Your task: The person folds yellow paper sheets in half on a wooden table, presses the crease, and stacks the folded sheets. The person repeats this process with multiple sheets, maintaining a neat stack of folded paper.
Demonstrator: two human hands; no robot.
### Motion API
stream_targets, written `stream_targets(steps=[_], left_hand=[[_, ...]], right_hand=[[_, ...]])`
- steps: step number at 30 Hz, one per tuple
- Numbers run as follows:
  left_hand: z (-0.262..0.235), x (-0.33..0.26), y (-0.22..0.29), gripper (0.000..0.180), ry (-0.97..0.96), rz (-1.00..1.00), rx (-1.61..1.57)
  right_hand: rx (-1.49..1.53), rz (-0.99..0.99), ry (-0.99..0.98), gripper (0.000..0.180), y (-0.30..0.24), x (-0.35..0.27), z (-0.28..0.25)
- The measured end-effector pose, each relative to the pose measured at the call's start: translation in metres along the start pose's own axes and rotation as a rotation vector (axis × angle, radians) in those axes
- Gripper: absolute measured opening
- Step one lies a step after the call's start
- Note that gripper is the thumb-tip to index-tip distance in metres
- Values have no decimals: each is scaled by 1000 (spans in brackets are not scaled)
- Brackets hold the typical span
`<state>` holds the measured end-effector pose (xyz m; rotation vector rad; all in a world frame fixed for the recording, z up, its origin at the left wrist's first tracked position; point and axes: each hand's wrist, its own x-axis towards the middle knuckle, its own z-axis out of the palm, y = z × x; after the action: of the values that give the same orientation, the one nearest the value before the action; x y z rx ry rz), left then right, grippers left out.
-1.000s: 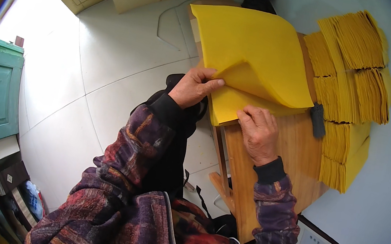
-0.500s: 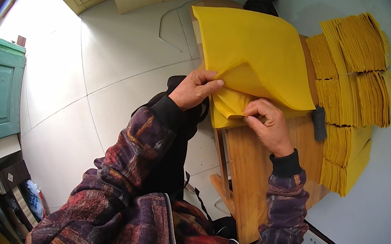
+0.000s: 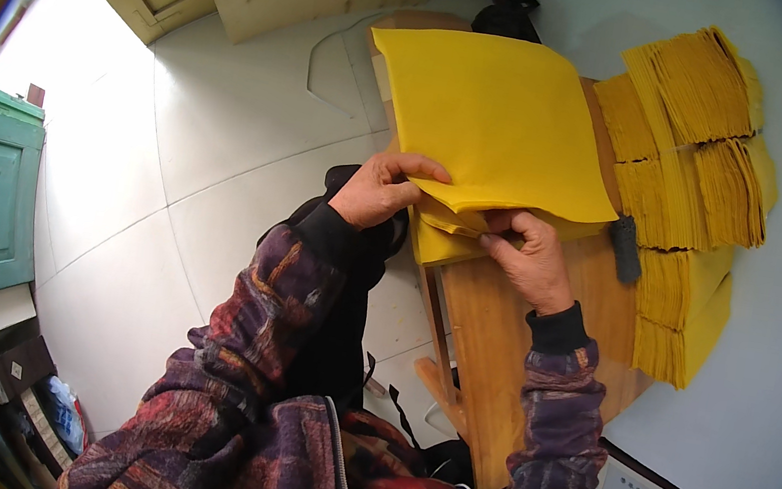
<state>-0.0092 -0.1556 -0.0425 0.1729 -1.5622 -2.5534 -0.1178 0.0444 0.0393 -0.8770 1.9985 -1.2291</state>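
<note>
Nearest are the patterned jacket sleeves (image 3: pixel 245 309), reaching forward to two bare hands at the near edge of the yellow sheets (image 3: pixel 501 119), which lie in a layered pile on the wooden bench (image 3: pixel 495 361), over its left part. The left hand (image 3: pixel 379 192) has its fingers pinched on the near left corner, index finger on top and thumb lower down. The right hand (image 3: pixel 535 261) sits further along that edge, thumb and fingers closed on a gathered fold, its fingertips partly hidden beneath the upper layer, so how many layers they grip I cannot tell. The step in hand seems to be parting and lining up these near edges; the next move, I judge, calls for a steady left pinch while the right fingers smooth the fold without dragging the layers below. Just beyond the pile's right corner rests a dark grey roll (image 3: pixel 625 249); past the bench's right side, bundles of folded yellow material (image 3: pixel 706 99) stand near the pale wall (image 3: pixel 772 332), and a dark object (image 3: pixel 507 21) sits behind the pile's far edge
</note>
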Motion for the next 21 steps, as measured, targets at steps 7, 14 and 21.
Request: stream_targets(steps=[7,14,21], left_hand=[[3,-1,-5,21,59,-19,-36],[0,1,-12,23,59,-48,-53],[-2,1,-9,24,41,-18,9]], right_hand=[[-478,-294,333,25,-16,-26,19],[-905,-431,194,39,-5,-43,42],[-1066,-554,223,23,1,-34,40]])
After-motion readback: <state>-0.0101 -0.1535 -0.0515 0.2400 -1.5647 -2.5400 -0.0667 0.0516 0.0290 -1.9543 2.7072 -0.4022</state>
